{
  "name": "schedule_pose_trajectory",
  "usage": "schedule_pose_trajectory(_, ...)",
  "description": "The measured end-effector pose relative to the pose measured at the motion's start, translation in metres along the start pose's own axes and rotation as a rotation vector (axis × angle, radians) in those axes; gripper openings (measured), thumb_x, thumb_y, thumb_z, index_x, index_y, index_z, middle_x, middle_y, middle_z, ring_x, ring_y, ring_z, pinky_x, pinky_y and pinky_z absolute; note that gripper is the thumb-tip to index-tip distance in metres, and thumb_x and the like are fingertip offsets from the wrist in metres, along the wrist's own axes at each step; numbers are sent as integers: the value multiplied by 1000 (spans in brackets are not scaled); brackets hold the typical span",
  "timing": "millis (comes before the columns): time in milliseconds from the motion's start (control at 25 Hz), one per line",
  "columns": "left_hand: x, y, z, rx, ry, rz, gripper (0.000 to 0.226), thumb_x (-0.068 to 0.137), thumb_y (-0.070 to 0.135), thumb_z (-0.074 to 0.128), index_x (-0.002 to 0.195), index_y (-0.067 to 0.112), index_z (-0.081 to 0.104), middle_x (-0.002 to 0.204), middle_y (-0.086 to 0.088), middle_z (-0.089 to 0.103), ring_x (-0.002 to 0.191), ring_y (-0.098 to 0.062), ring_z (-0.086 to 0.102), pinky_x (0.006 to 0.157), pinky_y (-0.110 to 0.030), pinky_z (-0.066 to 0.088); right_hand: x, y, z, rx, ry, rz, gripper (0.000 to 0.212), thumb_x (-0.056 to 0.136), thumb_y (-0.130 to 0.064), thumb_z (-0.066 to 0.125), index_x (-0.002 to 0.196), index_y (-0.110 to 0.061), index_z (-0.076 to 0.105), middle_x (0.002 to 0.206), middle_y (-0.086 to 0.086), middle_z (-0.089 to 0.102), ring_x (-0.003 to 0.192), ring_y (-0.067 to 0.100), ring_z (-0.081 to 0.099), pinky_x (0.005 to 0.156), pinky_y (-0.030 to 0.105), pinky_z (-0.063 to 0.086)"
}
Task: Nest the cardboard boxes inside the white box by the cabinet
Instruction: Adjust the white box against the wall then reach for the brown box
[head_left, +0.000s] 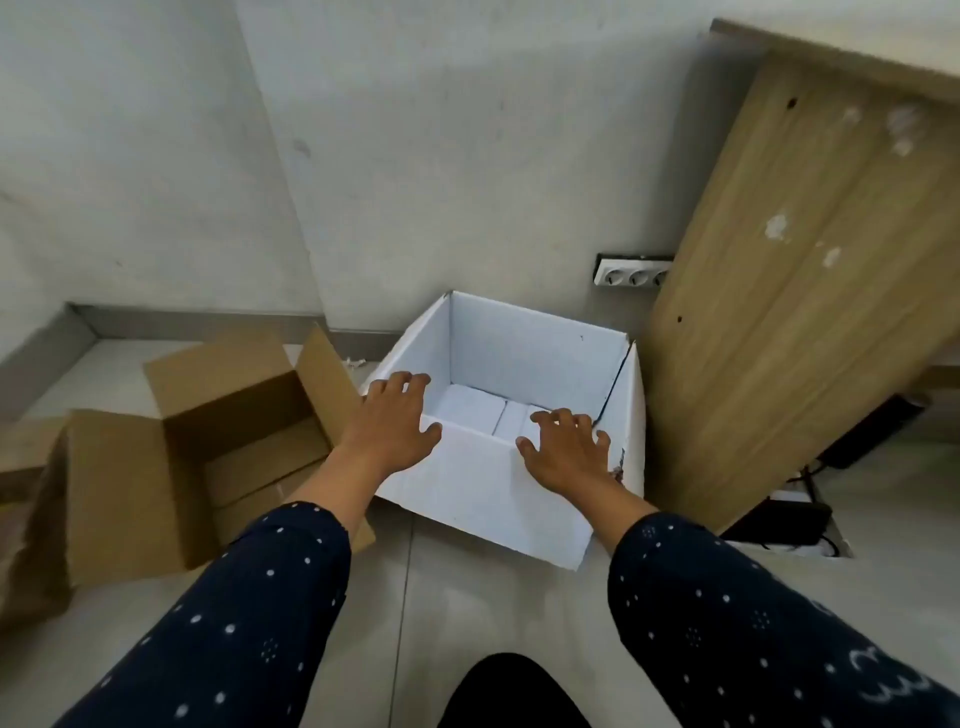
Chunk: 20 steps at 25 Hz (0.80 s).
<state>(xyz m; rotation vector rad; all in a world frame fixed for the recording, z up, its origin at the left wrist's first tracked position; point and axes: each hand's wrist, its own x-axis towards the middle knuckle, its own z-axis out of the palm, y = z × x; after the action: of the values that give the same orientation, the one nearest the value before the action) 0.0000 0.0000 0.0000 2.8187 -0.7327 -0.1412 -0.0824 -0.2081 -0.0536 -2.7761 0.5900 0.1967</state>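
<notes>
An open white box (498, 499) stands on the floor against the wall, right beside the wooden cabinet (800, 270). Its bottom shows folded white flaps. My left hand (395, 421) hovers with spread fingers over the box's near left corner. My right hand (566, 447) hangs spread over the near rim further right. Neither hand holds anything. To the left an open brown cardboard box (228, 441) lies on the floor with its flaps out. More flattened brown cardboard (31, 499) rests at the far left edge.
A triple wall socket (631, 275) sits low on the wall behind the cabinet. Black cables and a dark device (795, 519) lie on the floor under the cabinet at right. Pale tiled floor (457, 597) spreads in front of the white box.
</notes>
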Motion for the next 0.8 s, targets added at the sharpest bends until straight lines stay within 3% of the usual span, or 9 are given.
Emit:
schedule_pose_trajectory(120,23,1,30,-8,-33,-14,65,89,44,52,145,22,28,156,-6,26,140,-33,27,109,-47,32,3,11,28,-66,37,99,53,98,-54,25,145,-31,35,157,0,28,148,27,9,111,66,-8)
schedule_pose_trajectory(240,42,0,69,0,-98,-33,66,90,50,48,147,24,25,159,-6,20,145,-31,18,114,-48,25,3,24,55,-54,120,95,50,97,-57,21,135,-37,47,150,-4,41,148,25,14,108,66,-17)
schedule_pose_trajectory(320,49,-3,91,41,-142,-15,63,91,55,41,146,26,27,160,-5,20,148,-31,11,117,-49,15,7,30,60,-28,190,63,47,97,-56,24,119,-35,58,135,-8,56,143,22,26,109,62,-15)
schedule_pose_trajectory(440,56,-4,103,83,-85,-20,50,91,58,39,128,26,49,141,-4,49,141,-34,27,117,-56,11,18,38,65,-54,251,14,45,96,-56,24,106,-33,61,117,-12,64,134,18,38,109,61,-4)
schedule_pose_trajectory(600,57,7,109,119,0,-59,41,91,57,40,114,27,56,116,0,63,120,-31,49,115,-59,9,49,61,51,-64,241,-104,44,94,-57,24,103,-33,60,112,-11,65,127,20,42,109,60,2)
schedule_pose_trajectory(800,52,21,123,2,58,-8,27,96,38,43,115,24,55,114,-2,65,115,-29,53,118,-57,9,71,91,33,-66,163,-203,39,95,-57,27,105,-34,58,113,-11,65,121,19,47,111,56,8)
